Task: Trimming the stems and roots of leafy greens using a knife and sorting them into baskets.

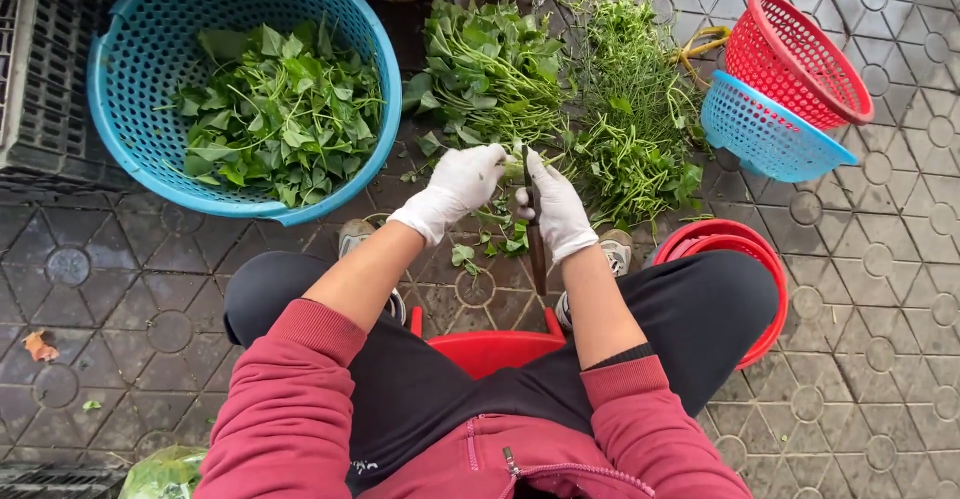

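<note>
Head view, gloved left hand (462, 181) pinching leafy green stems (508, 164), right hand (556, 206) gripping dark knife (535, 234)

I have one view only, from the camera worn on the person's head, so nothing overlaps with a second view. It looks almost straight down over the chest and lap onto the tiled floor (880, 289), facing forward away from the body. The red sleeves (300, 399) fill the bottom edge, very near the lens. The gloved left hand (460, 184) and right hand (555, 209) sit near the middle of the view, close by. The far side of the floor reaches the top edge, where the big blue basket (130, 79) is cut off at the top left corner.
</note>
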